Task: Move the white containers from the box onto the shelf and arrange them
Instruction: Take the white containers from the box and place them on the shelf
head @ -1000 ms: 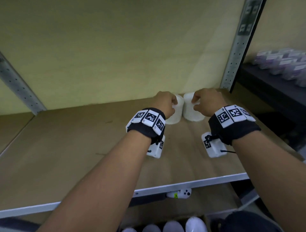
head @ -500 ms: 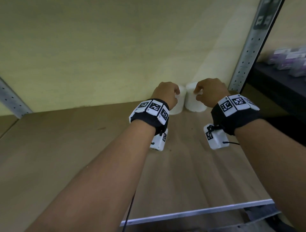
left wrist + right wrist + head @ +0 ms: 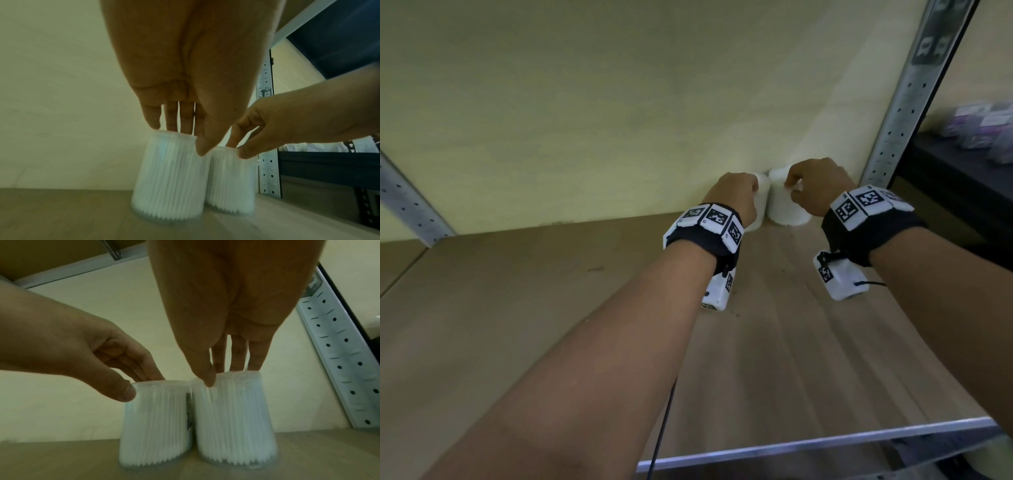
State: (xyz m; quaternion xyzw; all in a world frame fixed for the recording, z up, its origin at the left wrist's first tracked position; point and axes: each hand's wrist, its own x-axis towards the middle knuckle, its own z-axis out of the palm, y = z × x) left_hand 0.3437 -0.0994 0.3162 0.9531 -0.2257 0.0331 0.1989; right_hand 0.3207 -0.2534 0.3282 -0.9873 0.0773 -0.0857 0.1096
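No readable writing anywhere, just a dark strip on the left tub [image 3: 158,423] too blurry to make out. My left hand [image 3: 736,197] pinches its top, my right hand [image 3: 816,186] pinches the right tub [image 3: 784,209]. Both sit touching on the shelf [image 3: 517,308], now up against the back wall [image 3: 619,120] instead of mid-board a second ago.

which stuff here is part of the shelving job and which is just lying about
Part of the job:
- left container, gripped at its top by the left hand
- right container, gripped at its top by the right hand
- wooden shelf

Just lying about:
- purple-and-white boxes on the dark neighbouring shelf, blurred
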